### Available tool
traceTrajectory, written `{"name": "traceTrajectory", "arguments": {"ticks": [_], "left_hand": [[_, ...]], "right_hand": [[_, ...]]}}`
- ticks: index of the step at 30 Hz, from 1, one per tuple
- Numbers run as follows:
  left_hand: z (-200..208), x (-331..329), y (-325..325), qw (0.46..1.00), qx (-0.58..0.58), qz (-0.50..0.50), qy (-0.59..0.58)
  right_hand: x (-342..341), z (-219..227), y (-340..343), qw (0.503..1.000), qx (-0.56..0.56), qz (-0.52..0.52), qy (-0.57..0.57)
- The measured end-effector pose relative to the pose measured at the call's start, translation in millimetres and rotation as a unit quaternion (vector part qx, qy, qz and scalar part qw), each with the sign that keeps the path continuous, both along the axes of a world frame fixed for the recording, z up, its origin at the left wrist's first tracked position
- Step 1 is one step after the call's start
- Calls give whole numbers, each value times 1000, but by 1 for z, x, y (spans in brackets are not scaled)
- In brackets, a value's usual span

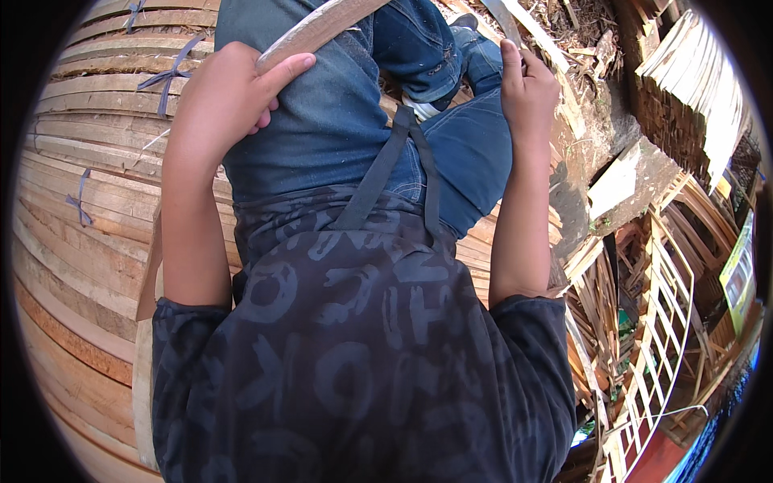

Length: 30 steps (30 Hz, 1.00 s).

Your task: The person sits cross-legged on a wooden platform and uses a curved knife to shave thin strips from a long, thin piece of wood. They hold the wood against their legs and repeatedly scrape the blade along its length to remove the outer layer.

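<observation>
At the upper left, my left hand (233,97) is closed around the end of a flat, pale wooden slat (322,30), thumb stretched along it. The slat slants up to the right above my jeans and leaves the picture at the top. My right hand (530,88), at the upper right, grips a knife (502,16) whose flat grey blade points up and left. Its thumb is raised against the tool; the handle is mostly hidden in the fingers, and the blade's tip is cut off. The two hands are well apart, on either side of my legs.
Stacked wooden slats (88,233) tied with dark cloth strips (167,74) fill the left side. To the right lie a split wood block (632,181), a lattice of thin strips (656,322) and loose scraps. A pale bundle of thin slats (696,84) stands at the upper right.
</observation>
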<state>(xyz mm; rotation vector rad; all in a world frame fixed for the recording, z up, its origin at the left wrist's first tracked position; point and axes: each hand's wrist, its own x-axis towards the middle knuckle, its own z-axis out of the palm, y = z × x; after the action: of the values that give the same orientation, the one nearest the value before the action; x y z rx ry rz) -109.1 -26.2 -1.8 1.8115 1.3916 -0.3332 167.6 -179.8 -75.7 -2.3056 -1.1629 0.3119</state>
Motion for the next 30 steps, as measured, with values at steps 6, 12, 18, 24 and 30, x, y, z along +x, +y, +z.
{"name": "traceTrajectory", "arguments": {"ticks": [6, 12, 18, 24, 30], "left_hand": [[-5, 1, -1, 1000, 8, -5, 7], [-5, 0, -2, 998, 48, -20, 28], [-4, 5, 0, 999, 20, -15, 21], [-9, -10, 2, 999, -11, 45, -15], [-6, 4, 3, 1000, -8, 12, 20]], "right_hand": [[-51, -8, 36, 996, 61, 58, 43], [-50, 5, 65, 998, -8, 57, -34], [11, -23, 71, 981, 62, 2, -184], [103, -33, 1, 971, -46, -232, 16], [18, -29, -29, 993, -30, -81, 76]]}}
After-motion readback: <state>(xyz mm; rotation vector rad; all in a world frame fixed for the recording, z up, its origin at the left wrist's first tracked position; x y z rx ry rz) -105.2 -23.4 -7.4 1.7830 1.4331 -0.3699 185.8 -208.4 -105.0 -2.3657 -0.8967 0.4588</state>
